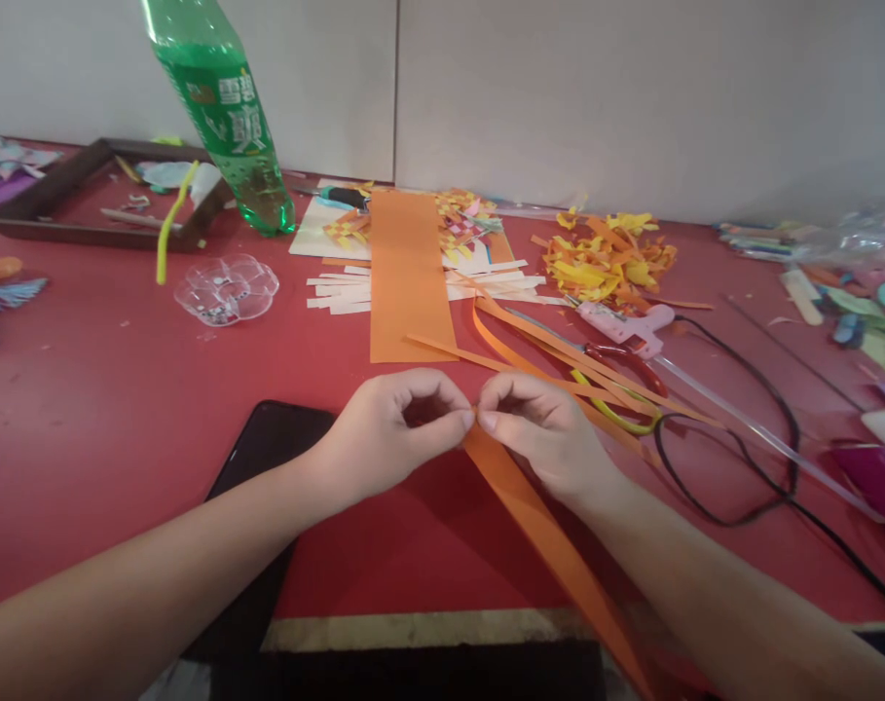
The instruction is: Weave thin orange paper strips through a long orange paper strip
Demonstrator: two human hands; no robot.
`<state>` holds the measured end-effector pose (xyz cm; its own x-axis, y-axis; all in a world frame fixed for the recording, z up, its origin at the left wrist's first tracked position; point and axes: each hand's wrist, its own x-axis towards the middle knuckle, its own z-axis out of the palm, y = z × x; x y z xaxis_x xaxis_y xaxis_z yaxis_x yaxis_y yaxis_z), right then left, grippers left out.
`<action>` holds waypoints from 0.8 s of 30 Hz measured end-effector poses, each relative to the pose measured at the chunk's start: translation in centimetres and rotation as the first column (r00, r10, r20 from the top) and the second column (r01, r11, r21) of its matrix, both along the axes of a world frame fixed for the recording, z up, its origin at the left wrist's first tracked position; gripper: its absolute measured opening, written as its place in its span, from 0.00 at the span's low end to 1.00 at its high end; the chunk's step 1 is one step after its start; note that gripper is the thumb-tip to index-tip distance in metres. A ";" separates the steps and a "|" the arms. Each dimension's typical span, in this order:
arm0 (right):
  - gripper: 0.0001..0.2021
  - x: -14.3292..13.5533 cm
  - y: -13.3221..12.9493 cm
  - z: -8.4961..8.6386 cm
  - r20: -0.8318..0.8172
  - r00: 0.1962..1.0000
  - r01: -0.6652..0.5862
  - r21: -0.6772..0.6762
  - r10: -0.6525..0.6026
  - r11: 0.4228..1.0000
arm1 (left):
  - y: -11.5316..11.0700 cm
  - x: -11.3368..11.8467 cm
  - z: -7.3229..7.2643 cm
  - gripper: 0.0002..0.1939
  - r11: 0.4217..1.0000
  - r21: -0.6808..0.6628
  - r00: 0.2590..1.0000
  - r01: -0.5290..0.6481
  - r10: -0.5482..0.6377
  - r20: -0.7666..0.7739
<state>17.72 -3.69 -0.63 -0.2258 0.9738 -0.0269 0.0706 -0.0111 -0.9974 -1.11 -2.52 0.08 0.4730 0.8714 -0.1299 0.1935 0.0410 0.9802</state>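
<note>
My left hand (pixel 405 425) and my right hand (pixel 540 428) meet over the front of the red table, thumbs and forefingers pinched on the upper end of an orange paper strip (pixel 534 516). From there the strip runs down to the right, past the table's edge. Just beyond my fingers a wide orange sheet (pixel 409 277) lies over several white paper strips (pixel 340 289). Narrow orange strips (pixel 559 355) are strewn beyond my right hand. A black phone (pixel 267 448) lies partly under my left forearm.
A green soda bottle (pixel 227 127) stands at the back left, near a brown frame (pixel 84 234) and a clear flower-shaped tray (pixel 259 277). On the right are a pink glue gun (pixel 628 326) with a looping black cord (pixel 785 409), red-handled pliers (pixel 632 360) and yellow-orange scraps (pixel 609 258).
</note>
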 end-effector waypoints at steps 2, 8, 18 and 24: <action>0.04 0.0 0.0 -0.2 -0.004 1.000 0.002 0.000 -0.002 1.000 | 0.1 0.0 -0.1 0.09 0.999 0.015 0.999 -0.032 0.031 0.012; 0.05 0.1 -0.1 -0.7 -0.023 1.000 0.013 -0.044 -0.014 0.999 | 0.4 0.0 0.1 0.08 0.979 0.063 0.978 -0.192 0.186 0.090; 0.04 -0.1 -0.1 -0.7 -0.016 1.000 -0.002 -0.092 0.000 0.996 | 0.7 0.0 -0.4 0.10 0.916 -0.084 0.880 -0.392 0.400 0.257; 0.05 -0.2 -0.2 -0.7 -0.005 1.000 -0.028 -0.105 0.027 0.994 | 1.1 -0.2 0.0 0.09 0.846 -0.237 0.729 -0.477 0.532 0.431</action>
